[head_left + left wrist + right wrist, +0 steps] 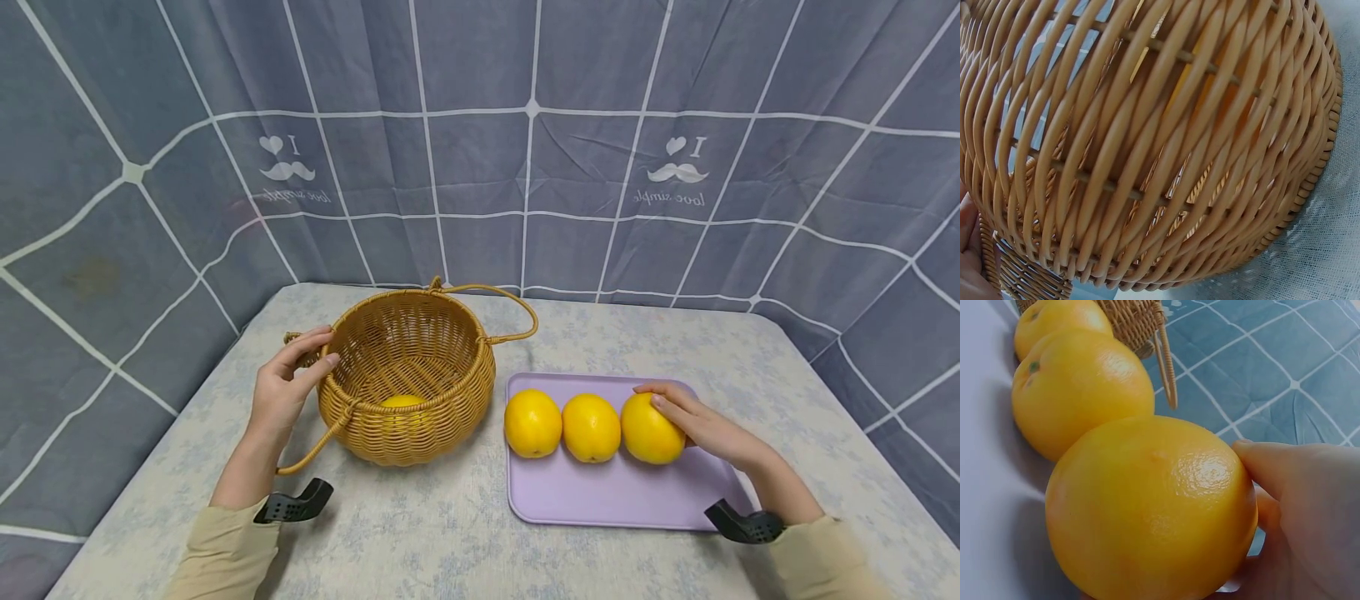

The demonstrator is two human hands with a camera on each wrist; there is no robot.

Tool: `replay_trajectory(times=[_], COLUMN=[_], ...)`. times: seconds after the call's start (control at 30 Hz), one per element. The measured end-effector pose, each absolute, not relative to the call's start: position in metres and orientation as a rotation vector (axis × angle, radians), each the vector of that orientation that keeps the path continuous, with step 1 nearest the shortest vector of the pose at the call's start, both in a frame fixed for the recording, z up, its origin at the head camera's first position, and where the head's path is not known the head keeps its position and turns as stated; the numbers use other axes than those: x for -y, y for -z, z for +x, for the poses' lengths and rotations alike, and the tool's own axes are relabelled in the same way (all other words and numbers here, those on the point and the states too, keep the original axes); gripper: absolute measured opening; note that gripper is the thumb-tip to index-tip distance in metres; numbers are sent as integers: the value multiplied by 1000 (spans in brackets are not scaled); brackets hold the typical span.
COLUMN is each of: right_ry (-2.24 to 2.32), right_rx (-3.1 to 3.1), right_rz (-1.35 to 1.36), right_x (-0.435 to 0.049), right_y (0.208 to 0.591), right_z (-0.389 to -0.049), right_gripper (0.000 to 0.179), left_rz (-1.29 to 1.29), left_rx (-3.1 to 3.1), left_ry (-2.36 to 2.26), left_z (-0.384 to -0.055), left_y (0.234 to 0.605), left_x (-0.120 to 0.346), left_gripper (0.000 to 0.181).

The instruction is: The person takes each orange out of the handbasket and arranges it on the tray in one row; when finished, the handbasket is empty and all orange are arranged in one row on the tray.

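Note:
At the left, a round wicker basket [442, 427] stands on the table with its two handles folded outward. My left hand [279, 392] grips its left rim, the thumb lying over the edge. Inside the basket one orange [403, 401] shows above the near rim, and its colour comes through the weave in the left wrist view. On the right, three oranges sit in a row on a lilac tray [600, 498]. My right hand [705, 427] holds the rightmost orange [649, 429], thumb on top and fingers round its far side. The middle orange [1085, 387] nearly touches the held one.
The left orange [533, 423] lies near the tray's left edge, close to the basket. One basket handle [517, 336] reaches out toward the tray's back corner. A pale patterned cloth [405, 533] covers the table, and a grey-blue checked curtain [480, 167] hangs behind it.

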State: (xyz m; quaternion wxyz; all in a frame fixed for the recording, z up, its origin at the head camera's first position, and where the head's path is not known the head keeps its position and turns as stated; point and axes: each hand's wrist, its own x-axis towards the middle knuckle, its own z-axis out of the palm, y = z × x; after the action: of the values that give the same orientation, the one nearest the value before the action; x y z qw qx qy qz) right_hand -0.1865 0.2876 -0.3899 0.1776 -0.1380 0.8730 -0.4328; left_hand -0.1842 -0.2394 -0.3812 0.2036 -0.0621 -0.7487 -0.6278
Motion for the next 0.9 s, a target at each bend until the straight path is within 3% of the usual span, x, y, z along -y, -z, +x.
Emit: replay_trajectory(times=[0.9], right_ry=[1086], right_rx=[-2491], right_rz=[-488], right_x=[-289], right_y=[397], right_z=[-198], right_gripper=[47], left_rz=[-206], left_rx=[2085], left_ry=[1733], left_z=[-185], left_y=[382], left_x=[240], left_gripper=[36])
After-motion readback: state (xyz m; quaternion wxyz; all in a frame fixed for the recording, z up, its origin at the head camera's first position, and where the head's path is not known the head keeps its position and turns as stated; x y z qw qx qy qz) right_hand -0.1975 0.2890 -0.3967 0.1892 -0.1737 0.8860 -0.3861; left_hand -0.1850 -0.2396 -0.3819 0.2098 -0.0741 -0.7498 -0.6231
